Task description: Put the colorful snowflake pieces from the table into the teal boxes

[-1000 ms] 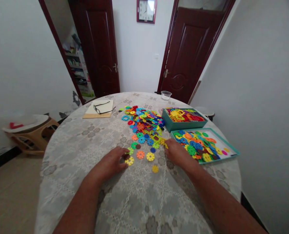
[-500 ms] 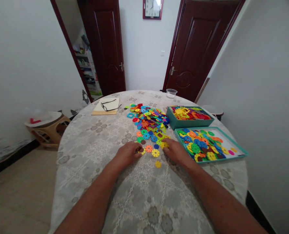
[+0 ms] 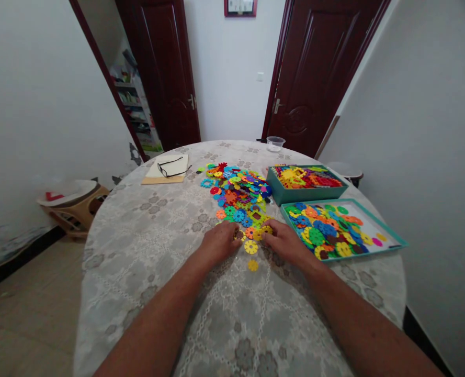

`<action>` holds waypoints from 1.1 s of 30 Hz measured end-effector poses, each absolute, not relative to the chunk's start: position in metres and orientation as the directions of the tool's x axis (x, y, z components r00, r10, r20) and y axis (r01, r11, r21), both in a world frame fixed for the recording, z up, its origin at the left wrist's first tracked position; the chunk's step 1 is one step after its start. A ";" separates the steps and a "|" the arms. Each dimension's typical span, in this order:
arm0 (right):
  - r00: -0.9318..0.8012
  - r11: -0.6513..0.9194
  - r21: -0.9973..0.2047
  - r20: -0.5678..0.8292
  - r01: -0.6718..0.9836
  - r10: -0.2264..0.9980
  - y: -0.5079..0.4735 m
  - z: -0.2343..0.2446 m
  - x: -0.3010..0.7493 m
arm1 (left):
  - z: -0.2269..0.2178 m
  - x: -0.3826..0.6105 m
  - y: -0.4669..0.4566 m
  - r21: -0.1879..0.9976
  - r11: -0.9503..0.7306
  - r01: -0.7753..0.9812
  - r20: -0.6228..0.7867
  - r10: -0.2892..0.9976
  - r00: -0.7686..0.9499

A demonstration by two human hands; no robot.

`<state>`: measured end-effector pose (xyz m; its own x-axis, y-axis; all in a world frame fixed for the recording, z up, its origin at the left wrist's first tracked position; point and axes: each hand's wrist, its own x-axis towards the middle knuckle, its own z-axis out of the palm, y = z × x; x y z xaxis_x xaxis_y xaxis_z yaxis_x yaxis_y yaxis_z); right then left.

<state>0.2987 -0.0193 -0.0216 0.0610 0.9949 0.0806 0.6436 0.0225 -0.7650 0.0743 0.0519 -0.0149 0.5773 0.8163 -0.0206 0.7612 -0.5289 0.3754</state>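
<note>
My left hand (image 3: 219,243) is closed at the near edge of the piece pile, its fingers curled round a yellow notched disc (image 3: 239,235) with something brown beside it. Opposite it, my right hand (image 3: 286,242) pinches yellow notched discs (image 3: 265,230); their exact number is hard to make out. Between the hands lie an orange notched disc (image 3: 250,233) and a flat yellow flower-shaped disc (image 3: 251,247). Closer to me rests a single darker yellow disc (image 3: 253,265). Beyond the hands spreads a heap of mixed coloured plastic discs (image 3: 236,191).
On the right, a teal-edged tray (image 3: 389,242) holds sorted discs, and behind it a green box (image 3: 308,195) is full of pieces. Glasses (image 3: 169,172) lie on a notepad (image 3: 154,173) at back left. A clear plastic bowl (image 3: 275,144) stands at the far edge.
My left hand has moved right, nearer to my right hand. A yellow disc at my right fingertips now lies closer to the orange disc. The camera view has tipped slightly downward.
</note>
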 end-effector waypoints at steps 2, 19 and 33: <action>-0.005 0.034 -0.757 0.041 0.652 0.999 -0.021 -0.018 0.297 | -0.019 0.073 0.052 0.388 -0.525 0.758 -0.001 0.822 0.570; -0.082 0.188 -0.639 0.192 0.746 0.978 -0.030 -0.025 0.279 | -0.019 0.076 0.047 0.451 -0.478 0.753 -0.006 0.843 0.538; -0.088 0.189 -0.726 0.176 0.661 0.981 -0.030 -0.022 0.268 | -0.023 0.070 0.049 0.702 -0.554 0.447 0.067 0.677 0.733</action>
